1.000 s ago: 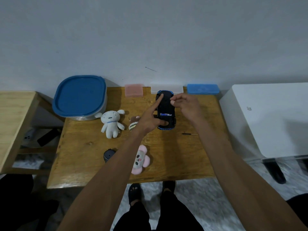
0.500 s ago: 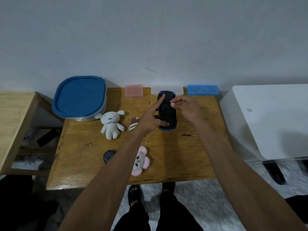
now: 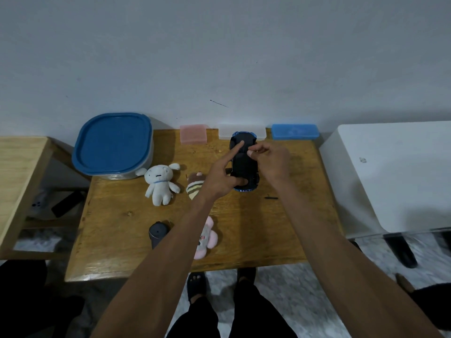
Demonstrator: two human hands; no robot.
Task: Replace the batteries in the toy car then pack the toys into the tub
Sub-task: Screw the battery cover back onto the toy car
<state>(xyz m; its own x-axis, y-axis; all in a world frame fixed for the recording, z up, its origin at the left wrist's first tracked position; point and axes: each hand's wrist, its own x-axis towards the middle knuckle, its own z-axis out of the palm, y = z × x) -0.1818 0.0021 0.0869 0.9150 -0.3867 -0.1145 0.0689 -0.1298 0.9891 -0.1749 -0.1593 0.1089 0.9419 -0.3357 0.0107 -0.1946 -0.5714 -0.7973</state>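
Observation:
The toy car [image 3: 244, 164] is held upside down above the back of the wooden table [image 3: 256, 228], its black underside up and blue trim at both ends. My left hand [image 3: 219, 181] grips its near end, with the forefinger stretched along the underside. My right hand [image 3: 271, 159] pinches thumb and forefinger on the underside's middle; I cannot see whether anything small is between them. The tub [image 3: 112, 145], shut with a blue lid, stands at the back left. A white plush [image 3: 159, 182], a striped brown plush [image 3: 194, 189] and a pink plush [image 3: 207, 237] lie on the table.
A small dark screwdriver [image 3: 271, 198] lies right of the car. A dark round object [image 3: 157, 231] lies near the front. Pink [image 3: 193, 133], clear [image 3: 225, 132] and blue [image 3: 295, 131] boxes line the wall. A white cabinet [image 3: 390, 172] stands right, a wooden bench [image 3: 19, 167] left.
The battery bay that showed near the car's near end one second ago is now covered in black. My right fingertips have closed into a pinch on the underside.

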